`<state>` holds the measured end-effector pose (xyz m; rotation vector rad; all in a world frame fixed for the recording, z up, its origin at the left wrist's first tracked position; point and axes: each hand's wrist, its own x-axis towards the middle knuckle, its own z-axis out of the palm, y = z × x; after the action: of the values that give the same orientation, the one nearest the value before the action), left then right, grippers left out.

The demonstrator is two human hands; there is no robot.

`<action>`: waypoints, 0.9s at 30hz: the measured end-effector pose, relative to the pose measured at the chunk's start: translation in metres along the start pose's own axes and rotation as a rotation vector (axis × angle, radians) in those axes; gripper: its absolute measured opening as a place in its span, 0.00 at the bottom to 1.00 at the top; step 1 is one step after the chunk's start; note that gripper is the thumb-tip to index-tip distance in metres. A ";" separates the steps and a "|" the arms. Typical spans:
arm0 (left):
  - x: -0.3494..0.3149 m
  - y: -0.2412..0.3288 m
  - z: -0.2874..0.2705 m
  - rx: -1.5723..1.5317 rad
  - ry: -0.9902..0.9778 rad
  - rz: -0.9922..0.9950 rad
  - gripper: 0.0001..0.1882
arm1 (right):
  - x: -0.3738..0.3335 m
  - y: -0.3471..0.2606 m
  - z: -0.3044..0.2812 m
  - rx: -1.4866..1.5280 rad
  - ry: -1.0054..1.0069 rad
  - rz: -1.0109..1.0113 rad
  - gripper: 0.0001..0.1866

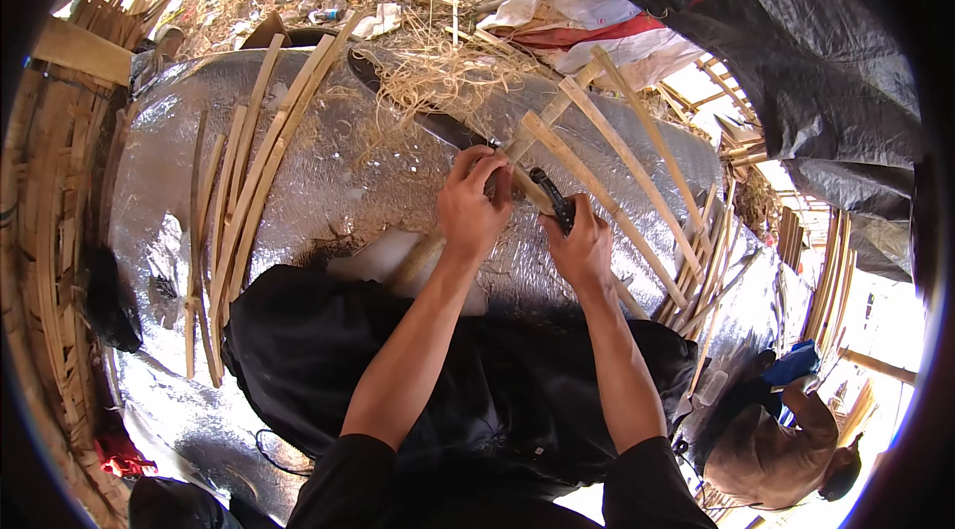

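Note:
My left hand (476,203) is closed, its fingers curled at the upper end of a pale bamboo strip (531,189). This strip slants down toward my right hand (582,248), which is wrapped round a black handle (554,201). Just beyond my left fingertips, a long dark machete blade (438,121) runs away to the far left. Whether the handle and that blade are one tool, I cannot tell. Pale curled shavings (448,76) lie over and around the blade. Black cloth (477,380) covers my lap below both forearms.
A silvery sheet (338,161) spreads under the work. Long bamboo slats (284,141) lie at left, and more slats (622,166) lean at right. A white-and-red sack (577,11) sits at the back. Another person (771,454) crouches at lower right. Black plastic sheeting (816,41) hangs upper right.

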<state>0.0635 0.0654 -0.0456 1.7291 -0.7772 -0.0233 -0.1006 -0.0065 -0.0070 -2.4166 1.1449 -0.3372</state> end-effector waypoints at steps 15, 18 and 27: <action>0.000 -0.003 0.003 0.039 0.008 0.097 0.07 | -0.002 0.007 -0.006 -0.015 -0.047 -0.015 0.21; 0.000 -0.003 0.003 0.063 0.014 0.118 0.07 | -0.009 0.009 -0.010 0.017 0.000 -0.021 0.22; -0.002 -0.008 0.005 0.030 0.032 0.103 0.06 | -0.015 -0.012 -0.038 0.227 0.008 0.046 0.17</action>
<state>0.0637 0.0631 -0.0551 1.7115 -0.8454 0.0868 -0.1170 0.0005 0.0320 -2.1903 1.1001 -0.4379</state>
